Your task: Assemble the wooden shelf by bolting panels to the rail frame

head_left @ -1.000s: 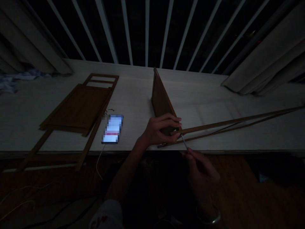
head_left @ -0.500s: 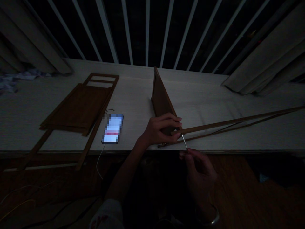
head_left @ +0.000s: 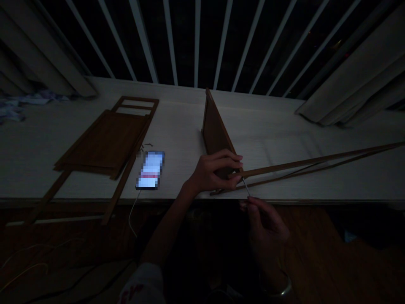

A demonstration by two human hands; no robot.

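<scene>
My left hand (head_left: 215,171) is closed around the joint where an upright brown wooden panel (head_left: 217,126) meets long thin wooden rails (head_left: 294,162) that stretch off to the right. Its fingers and thumb press on the corner of the wood. Below that joint, my right hand (head_left: 267,221) pinches a thin metal rod (head_left: 246,187), perhaps a hex key or screwdriver shaft. The rod's upper end touches the wood near my left fingertips. Whatever the tip fits into is hidden, and its lower end disappears in my right fingers.
A folded wooden frame with a slatted panel (head_left: 106,139) lies at left, legs past the ledge's front edge. Beside it are small screws (head_left: 148,145) and a lit phone (head_left: 150,170) with a white cable (head_left: 130,219). White bars (head_left: 196,42) and curtains (head_left: 357,84) stand behind the pale ledge (head_left: 180,122).
Both hands keep nearly the same grip and place. The rod's angle looks slightly different in my right fingers. The whole view has shifted a few pixels.
</scene>
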